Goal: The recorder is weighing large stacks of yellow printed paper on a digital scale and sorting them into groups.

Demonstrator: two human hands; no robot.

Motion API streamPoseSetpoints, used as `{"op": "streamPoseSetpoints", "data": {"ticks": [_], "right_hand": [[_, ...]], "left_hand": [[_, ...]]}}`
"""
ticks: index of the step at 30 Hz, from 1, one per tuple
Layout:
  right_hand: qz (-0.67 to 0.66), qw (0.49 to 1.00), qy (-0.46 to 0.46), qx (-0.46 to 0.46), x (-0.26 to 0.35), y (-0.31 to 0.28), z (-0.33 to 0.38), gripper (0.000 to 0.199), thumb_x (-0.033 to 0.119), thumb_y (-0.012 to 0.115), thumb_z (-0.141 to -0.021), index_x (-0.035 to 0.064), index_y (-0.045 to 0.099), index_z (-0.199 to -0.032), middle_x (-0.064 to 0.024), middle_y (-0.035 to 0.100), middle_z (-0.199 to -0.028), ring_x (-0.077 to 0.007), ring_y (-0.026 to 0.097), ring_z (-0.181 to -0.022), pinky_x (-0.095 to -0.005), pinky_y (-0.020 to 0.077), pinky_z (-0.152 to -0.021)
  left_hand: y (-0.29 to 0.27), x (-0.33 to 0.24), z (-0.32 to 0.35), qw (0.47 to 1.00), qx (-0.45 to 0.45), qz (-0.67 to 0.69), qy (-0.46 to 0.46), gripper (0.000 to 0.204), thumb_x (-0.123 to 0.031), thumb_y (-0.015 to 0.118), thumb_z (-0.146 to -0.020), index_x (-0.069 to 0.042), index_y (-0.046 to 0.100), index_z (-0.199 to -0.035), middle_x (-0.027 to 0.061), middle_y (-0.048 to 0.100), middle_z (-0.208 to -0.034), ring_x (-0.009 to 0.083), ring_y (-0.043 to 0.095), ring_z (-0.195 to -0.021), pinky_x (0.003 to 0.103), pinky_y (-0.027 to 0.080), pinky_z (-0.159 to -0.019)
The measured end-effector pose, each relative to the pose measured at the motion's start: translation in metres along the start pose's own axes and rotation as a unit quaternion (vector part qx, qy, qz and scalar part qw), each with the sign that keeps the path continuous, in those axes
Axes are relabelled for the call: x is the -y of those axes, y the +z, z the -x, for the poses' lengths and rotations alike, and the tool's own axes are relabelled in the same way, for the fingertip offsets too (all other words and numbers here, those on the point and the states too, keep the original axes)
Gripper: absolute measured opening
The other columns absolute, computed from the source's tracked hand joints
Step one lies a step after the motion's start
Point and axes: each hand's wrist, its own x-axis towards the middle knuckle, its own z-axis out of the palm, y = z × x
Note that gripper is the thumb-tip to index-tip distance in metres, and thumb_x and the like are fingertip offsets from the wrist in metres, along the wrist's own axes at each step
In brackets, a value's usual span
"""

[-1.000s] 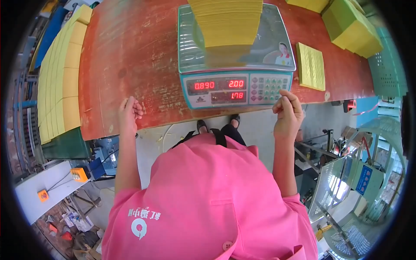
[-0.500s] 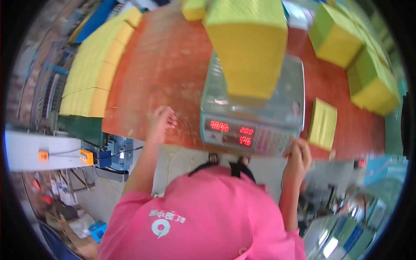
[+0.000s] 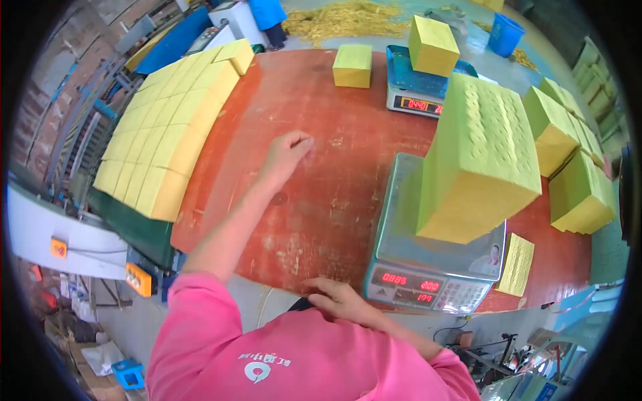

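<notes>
My left hand (image 3: 289,155) is over the middle of the red table, fingers curled in, with nothing showing in them. Lower down, my right hand (image 3: 340,301) is at the table's front edge, close to my shirt; its fingers are loosely stretched and hold nothing. To its right stands a digital scale (image 3: 394,250) with a metal pan and lit red digits. On that pan rests a tall stack of yellow paper (image 3: 471,160), its top sheet embossed with rows of marks. A thin yellow paper bundle (image 3: 515,265) lies beside the scale's right side.
Rows of yellow paper stacks (image 3: 154,127) line the table's left edge. A second scale (image 3: 409,90) at the back bears a paper block (image 3: 433,45), with another block (image 3: 352,65) to its left. More stacks (image 3: 580,194) stand at right. A person in blue (image 3: 267,13) is beyond the table.
My view has shifted, showing more of the table's far side. My left hand has moved farther over the table. My right hand has left the scale's front right corner and come leftward toward my body.
</notes>
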Motion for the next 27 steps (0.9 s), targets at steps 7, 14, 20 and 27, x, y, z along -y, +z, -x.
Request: {"op": "streamPoseSetpoints", "data": {"ticks": [7,14,20,27], "right_hand": [[0.168,0.939,-0.112,-0.277,-0.045,0.034,-0.041,0.024,-0.001,0.064,-0.085,0.0044,0.063,-0.109,-0.0146,0.065,-0.099,-0.0319,0.066,-0.085,-0.0362,0.0541,-0.071],[0.233,0.901,-0.044,-0.364,-0.035,0.044,-0.051,0.037,-0.002,0.066,-0.072,0.0077,0.063,-0.107,-0.0081,0.064,-0.096,-0.0282,0.067,-0.079,-0.0360,0.0559,-0.064],[0.248,0.900,-0.007,-0.359,-0.036,0.046,-0.050,0.039,0.000,0.066,-0.070,0.0084,0.063,-0.109,-0.0066,0.064,-0.100,-0.0263,0.067,-0.081,-0.0351,0.0562,-0.065],[0.260,0.903,0.005,-0.343,-0.028,0.040,-0.053,0.039,0.004,0.067,-0.073,0.0071,0.062,-0.112,-0.0087,0.063,-0.103,-0.0272,0.067,-0.085,-0.0368,0.0563,-0.067]], "left_hand": [[0.004,0.013,-0.207,0.927,0.055,-0.237,0.285,0.020,-0.018,0.066,-0.088,-0.001,0.069,-0.099,0.0089,0.070,-0.093,0.0187,0.066,-0.085,0.031,0.050,-0.076],[0.030,0.040,-0.339,0.867,0.025,-0.361,0.341,0.030,-0.026,0.073,-0.078,-0.008,0.071,-0.102,0.0130,0.069,-0.106,0.0287,0.065,-0.098,0.038,0.050,-0.086],[0.035,0.042,-0.371,0.844,0.092,-0.439,0.294,0.029,-0.026,0.075,-0.074,-0.009,0.071,-0.097,0.0130,0.069,-0.098,0.0294,0.064,-0.094,0.040,0.049,-0.083],[0.032,0.040,-0.379,0.856,0.118,-0.397,0.310,0.017,-0.023,0.069,-0.078,-0.009,0.069,-0.087,0.0113,0.067,-0.087,0.0299,0.063,-0.086,0.041,0.049,-0.080]]}}
